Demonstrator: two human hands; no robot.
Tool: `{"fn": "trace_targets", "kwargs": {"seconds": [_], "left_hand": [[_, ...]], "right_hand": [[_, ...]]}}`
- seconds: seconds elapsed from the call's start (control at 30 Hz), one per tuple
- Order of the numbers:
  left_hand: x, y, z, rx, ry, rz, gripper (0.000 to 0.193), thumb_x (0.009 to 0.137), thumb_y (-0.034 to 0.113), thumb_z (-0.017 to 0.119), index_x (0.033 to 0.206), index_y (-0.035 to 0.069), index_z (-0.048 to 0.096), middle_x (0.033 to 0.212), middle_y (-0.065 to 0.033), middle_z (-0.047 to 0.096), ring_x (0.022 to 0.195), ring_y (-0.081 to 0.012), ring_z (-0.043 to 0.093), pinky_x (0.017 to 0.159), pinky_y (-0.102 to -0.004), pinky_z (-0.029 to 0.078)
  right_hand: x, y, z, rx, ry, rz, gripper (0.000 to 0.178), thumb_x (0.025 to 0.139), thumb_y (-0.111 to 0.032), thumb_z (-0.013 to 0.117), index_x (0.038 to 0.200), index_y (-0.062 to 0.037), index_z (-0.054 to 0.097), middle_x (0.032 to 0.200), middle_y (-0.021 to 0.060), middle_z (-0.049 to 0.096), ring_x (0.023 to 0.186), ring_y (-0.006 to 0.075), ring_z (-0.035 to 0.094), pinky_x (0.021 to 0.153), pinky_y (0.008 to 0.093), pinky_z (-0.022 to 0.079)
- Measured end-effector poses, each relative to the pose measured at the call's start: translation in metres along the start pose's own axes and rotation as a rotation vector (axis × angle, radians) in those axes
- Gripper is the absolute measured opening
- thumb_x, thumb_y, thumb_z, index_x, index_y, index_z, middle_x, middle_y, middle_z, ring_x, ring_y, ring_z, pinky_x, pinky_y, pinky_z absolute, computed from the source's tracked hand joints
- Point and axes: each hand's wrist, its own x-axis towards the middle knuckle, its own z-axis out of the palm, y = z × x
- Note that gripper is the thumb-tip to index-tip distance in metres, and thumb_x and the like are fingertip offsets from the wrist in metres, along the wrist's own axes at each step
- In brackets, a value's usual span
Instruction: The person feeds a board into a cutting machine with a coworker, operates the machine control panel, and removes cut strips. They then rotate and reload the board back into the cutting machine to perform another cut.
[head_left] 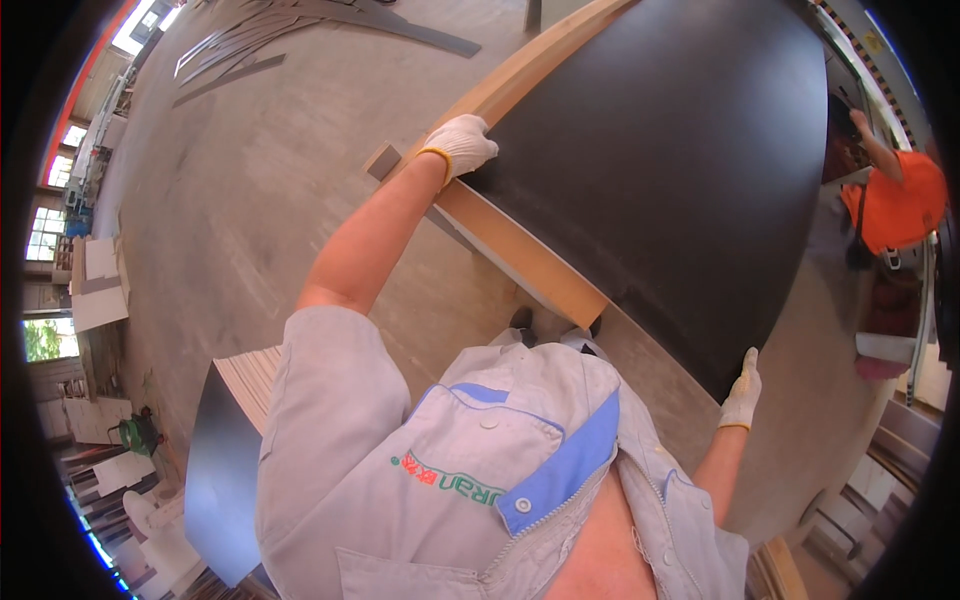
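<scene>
A large dark, smooth panel [665, 170] fills the upper right, its near edge slanting down to the right. My left hand [463, 148], in a white knit glove with a yellow cuff, is closed at the panel's near left corner; its fingertips are partly hidden. At the near right corner, my right hand [741, 390] grips the edge in a matching glove, with its underside fingers out of sight. Beneath the panel lies a stack of light-brown boards [525, 245]. The panel sits askew on them, its right part reaching past the stack.
Dark strips [300, 25] lie piled on the concrete floor at the far left. A wood block [382, 160] juts from under the stack. Behind my left elbow stands another stack with a shiny dark top [225, 480]. A person in orange [900, 205] works at the right.
</scene>
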Motion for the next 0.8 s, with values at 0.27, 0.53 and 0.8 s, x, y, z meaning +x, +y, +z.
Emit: {"fn": "trace_targets", "kwargs": {"seconds": [0.27, 0.53, 0.8], "left_hand": [[0.005, 0.009, 0.008, 0.056, 0.008, -0.047, 0.04, 0.101, 0.017, 0.068, 0.131, 0.001, 0.087, 0.139, -0.0327, 0.082, 0.135, -0.0507, 0.078, 0.115, -0.0518, 0.061], [0.015, 0.014, 0.001, 0.069, -0.016, 0.024, 0.043, 0.105, 0.035, 0.072, 0.129, 0.001, 0.084, 0.136, -0.0304, 0.083, 0.131, -0.0492, 0.079, 0.114, -0.0546, 0.062], [0.014, 0.019, 0.037, -0.017, 0.323, 0.078, 0.044, 0.111, 0.037, 0.07, 0.133, 0.0, 0.073, 0.135, -0.0292, 0.083, 0.13, -0.0495, 0.078, 0.116, -0.0588, 0.061]], "right_hand": [[0.0, -0.018, 0.017, -0.714, 0.322, -0.241, 0.065, 0.113, -0.053, 0.083, 0.133, 0.0087, 0.081, 0.132, 0.0185, 0.084, 0.122, 0.0254, 0.077, 0.112, 0.0414, 0.058], [0.01, -0.005, 0.005, -0.511, 0.339, -0.257, 0.053, 0.116, -0.05, 0.08, 0.109, 0.0022, 0.078, 0.1, 0.0054, 0.073, 0.093, 0.0179, 0.063, 0.089, 0.0403, 0.056], [-0.021, -0.026, 0.041, -0.811, 0.45, -0.263, 0.06, 0.121, -0.052, 0.064, 0.123, 0.0062, 0.08, 0.122, 0.0304, 0.084, 0.122, 0.0468, 0.079, 0.109, 0.0541, 0.059]]}}
